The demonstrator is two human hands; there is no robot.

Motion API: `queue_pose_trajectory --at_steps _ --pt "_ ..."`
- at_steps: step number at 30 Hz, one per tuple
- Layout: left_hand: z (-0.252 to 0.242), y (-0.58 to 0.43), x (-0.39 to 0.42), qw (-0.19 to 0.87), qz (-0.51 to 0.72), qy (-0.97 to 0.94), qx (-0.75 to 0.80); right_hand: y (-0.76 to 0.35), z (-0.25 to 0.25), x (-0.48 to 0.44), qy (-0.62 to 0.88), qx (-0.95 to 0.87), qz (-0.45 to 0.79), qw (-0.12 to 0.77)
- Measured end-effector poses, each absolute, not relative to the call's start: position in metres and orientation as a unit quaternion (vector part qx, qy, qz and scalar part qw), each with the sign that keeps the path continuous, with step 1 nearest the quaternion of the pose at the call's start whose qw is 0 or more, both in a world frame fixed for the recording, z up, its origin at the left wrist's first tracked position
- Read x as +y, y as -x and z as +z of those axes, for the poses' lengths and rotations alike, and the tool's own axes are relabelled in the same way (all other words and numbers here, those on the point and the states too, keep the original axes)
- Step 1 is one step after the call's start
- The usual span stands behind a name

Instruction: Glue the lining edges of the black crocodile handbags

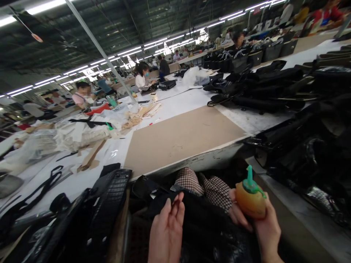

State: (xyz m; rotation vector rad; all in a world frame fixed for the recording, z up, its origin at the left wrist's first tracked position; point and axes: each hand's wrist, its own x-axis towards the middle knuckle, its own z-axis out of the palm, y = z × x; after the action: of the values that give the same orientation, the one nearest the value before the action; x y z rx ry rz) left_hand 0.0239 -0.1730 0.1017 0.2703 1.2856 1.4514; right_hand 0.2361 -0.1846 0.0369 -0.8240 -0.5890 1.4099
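Note:
My right hand [267, 230] is wrapped around a soft, rounded squeeze bottle [249, 204] with orange-yellow contents, probably glue. Its green nozzle points up, and a small green cap hangs at the side. My left hand [168, 224] is raised with the palm turned up and the fingers stretched out, slightly bent; nothing shows in it. Beneath both hands, a black bag piece [203, 215] with a partly glossy surface lies over my lap. Its lower part is dark and hard to make out. Checkered trousers [189, 179] show beyond it.
A tan board [181, 135] lies on the white worktable [175, 103] ahead. Black crocodile-textured bag parts [112, 197] are stacked at left, and a large pile of black bag pieces [263, 87] stands at right. Plastic wrapping [30, 146] covers the far left. Several people work farther back.

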Motion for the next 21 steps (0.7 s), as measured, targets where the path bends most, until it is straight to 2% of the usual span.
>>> queue_pose_trajectory --at_steps 2,5,7,9,11,14,17,21 --pt "0.098 -0.016 -0.174 0.511 0.571 -0.352 0.537 -0.241 0.037 -0.175 0.378 -0.274 0.615 0.636" --pt "0.104 -0.003 -0.162 0.3 0.389 -0.711 0.503 -0.244 0.046 -0.167 0.359 -0.233 0.609 0.668" --pt "0.111 0.0 -0.146 0.192 0.257 -0.82 0.474 -0.243 0.053 -0.165 0.321 -0.181 0.615 0.697" --pt "0.114 -0.003 -0.127 0.167 0.186 -0.852 0.459 -0.24 0.058 -0.163 0.299 -0.13 0.629 0.706" --pt "0.112 -0.01 -0.114 0.189 0.165 -0.874 0.417 -0.238 0.06 -0.16 0.305 -0.099 0.65 0.689" --pt "0.1 -0.021 -0.106 0.195 0.192 -0.922 0.273 -0.237 0.06 -0.149 0.345 -0.093 0.67 0.651" --pt "0.089 -0.029 -0.108 0.119 0.237 -0.951 0.161 -0.233 0.063 -0.136 0.383 -0.083 0.652 0.649" --pt "0.088 -0.035 -0.109 0.045 0.29 -0.946 0.138 -0.214 0.073 -0.121 0.399 -0.056 0.632 0.662"
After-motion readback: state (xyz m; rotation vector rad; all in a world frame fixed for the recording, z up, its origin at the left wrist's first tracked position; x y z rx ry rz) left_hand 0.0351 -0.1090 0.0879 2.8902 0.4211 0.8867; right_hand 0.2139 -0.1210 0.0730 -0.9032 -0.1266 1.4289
